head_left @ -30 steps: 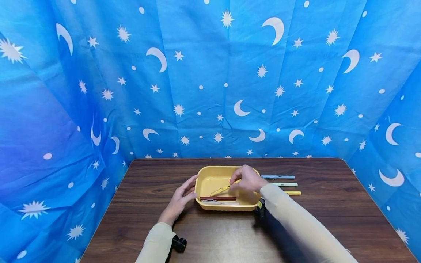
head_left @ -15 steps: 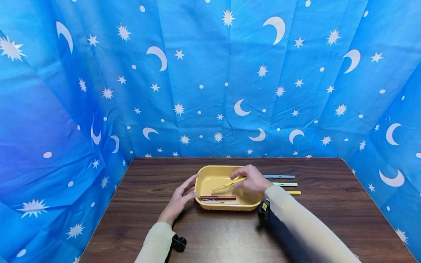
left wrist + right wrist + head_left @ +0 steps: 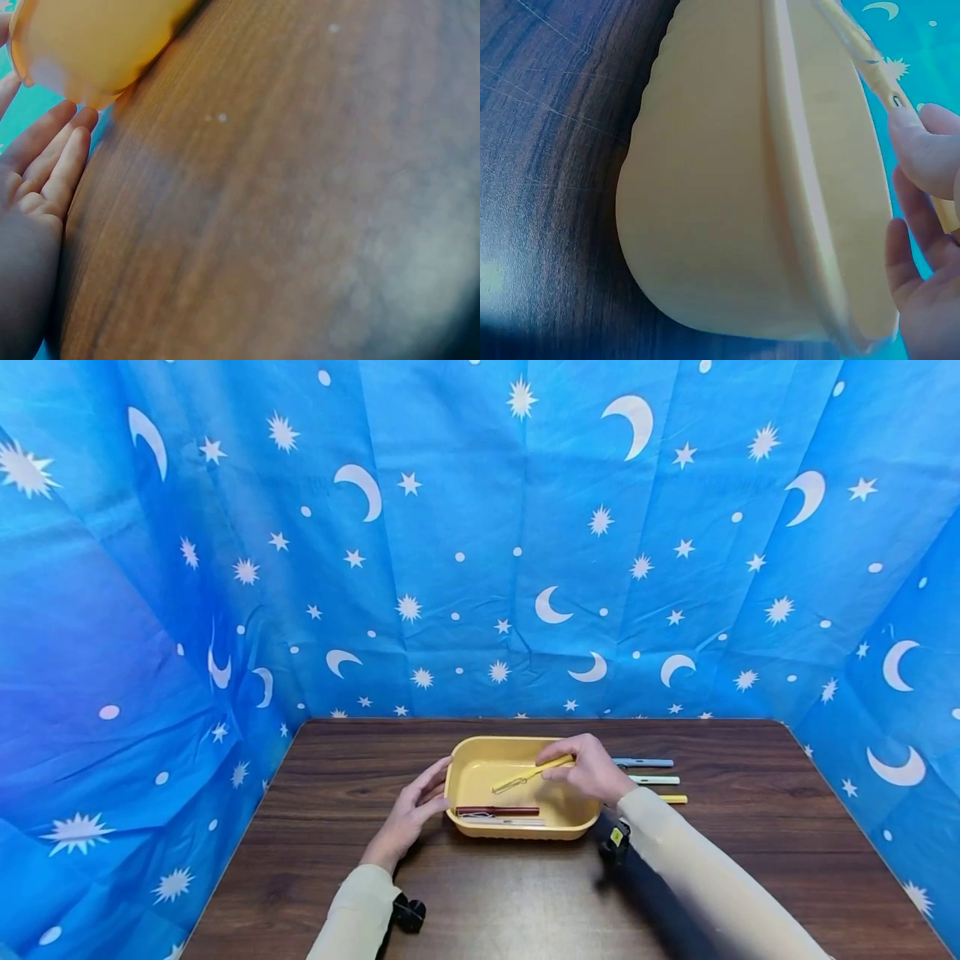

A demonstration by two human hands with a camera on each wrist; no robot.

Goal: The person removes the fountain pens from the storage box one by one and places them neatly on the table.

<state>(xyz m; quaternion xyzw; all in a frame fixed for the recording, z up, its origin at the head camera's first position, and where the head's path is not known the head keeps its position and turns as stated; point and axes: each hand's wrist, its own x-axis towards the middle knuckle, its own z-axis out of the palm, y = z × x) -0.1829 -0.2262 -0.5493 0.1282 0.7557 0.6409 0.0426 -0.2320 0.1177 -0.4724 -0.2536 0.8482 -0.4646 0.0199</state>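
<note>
Looking at a yellow pen point(image 3: 532, 774) tilted over the left-middle of a yellow tray point(image 3: 525, 832), pinched between thumb and fingers of the right hand point(image 3: 588, 768). High end to the right, low end pointing left and a bit nearer. Touching the tray floor or just above? Can't tell from here. Left hand point(image 3: 408, 818) spread at the left end of the tray, fingers fairly straight and resting against the wall, not wrapped round anything.

As for handling: probably pretty light, likely hard plastic, so stiff, with no real bend to worry about. Looks smooth too, so maybe a bit slippery and prone to twisting in a loose pinch. Not super fragile at a guess, but best not dropped. Would grab the barrel around the middle for balance and stay off the wire-like clip towards the low end, likely the weakest bit.

Same deal, probably, for the dark red pen point(image 3: 498, 811) and the slim pale pen point(image 3: 517, 821), lying side by side along the near wall inside the tray.

Over to the right, on the table point(image 3: 510, 893): a blue pen point(image 3: 648, 763) farthest, then a mint pen point(image 3: 660, 781), then a second yellow pen point(image 3: 673, 799) nearest, all partly hidden. Tray likely light and rigid, so worth steadying by the rim.
</note>
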